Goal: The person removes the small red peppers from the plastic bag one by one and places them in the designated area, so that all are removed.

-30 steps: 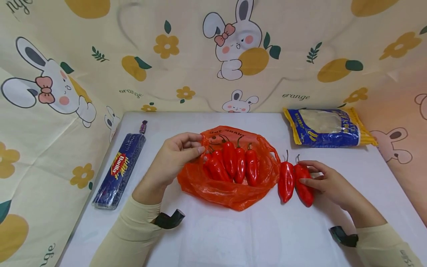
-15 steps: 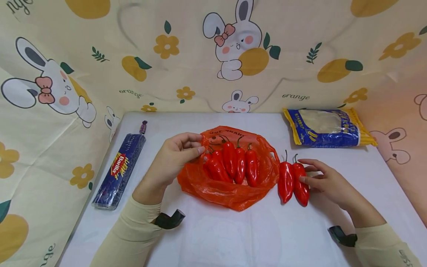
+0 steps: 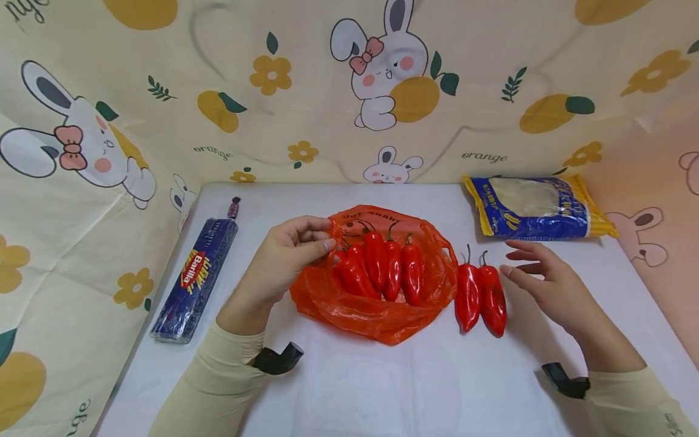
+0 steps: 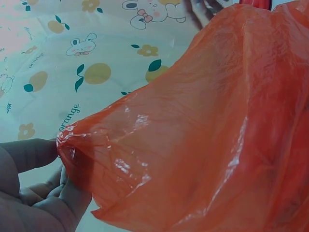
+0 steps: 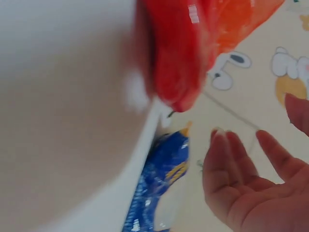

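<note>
My left hand [image 3: 292,249] pinches the left edge of an orange-red plastic bag [image 3: 377,321] between thumb and fingers. In the left wrist view the bag [image 4: 183,130] stretches away from those fingertips. Several shiny red chili peppers [image 3: 375,261] with dark stems lie in the bag's mouth. Two more peppers lie side by side on the table just right of the bag: one pepper [image 3: 468,297] near its edge, the other pepper [image 3: 493,300] beside it. To the right of that pair, my right hand [image 3: 551,282] hovers with loosely spread fingers, holding nothing.
A blue Barilla spaghetti pack [image 3: 193,279] lies at the left of the white table [image 3: 371,388]. At the back right lies a blue and yellow food packet [image 3: 537,208] with a clear window. Printed cloth [image 3: 306,121] walls in the back and sides.
The right hand nudged the rightmost pepper left against its neighbour, then let go and drew back up and right. The left hand keeps its hold on the bag.
</note>
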The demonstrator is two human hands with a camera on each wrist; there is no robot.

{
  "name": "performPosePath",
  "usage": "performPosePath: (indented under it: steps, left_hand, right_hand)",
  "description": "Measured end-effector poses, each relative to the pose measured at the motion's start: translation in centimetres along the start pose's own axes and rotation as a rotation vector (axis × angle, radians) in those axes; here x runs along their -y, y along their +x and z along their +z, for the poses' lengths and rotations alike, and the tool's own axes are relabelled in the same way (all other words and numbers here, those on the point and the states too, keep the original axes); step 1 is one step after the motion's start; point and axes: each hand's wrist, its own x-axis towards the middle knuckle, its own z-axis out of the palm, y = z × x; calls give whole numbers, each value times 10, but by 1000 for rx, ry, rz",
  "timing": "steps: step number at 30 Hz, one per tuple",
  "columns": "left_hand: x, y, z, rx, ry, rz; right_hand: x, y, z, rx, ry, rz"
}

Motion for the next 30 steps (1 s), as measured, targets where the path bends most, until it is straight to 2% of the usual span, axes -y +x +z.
performPosePath:
  steps: [8, 13, 16, 24, 30]
  left_hand:
    - [1, 0, 1, 0, -15, 9]
    - [-1, -1, 2, -4, -32, 13]
    - [-1, -2, 2, -5, -31, 11]
    - [0, -3, 2, -6, -35, 15]
    - [1, -4, 0, 0, -32, 21]
  right_hand:
    - [23, -5, 8, -88, 86, -211]
    - [40, -3, 18, -94, 185, -356]
    - [49, -2, 24, -84, 249, -415]
    - [72, 7, 38, -11, 367, -450]
    - [86, 16, 54, 47, 395, -431]
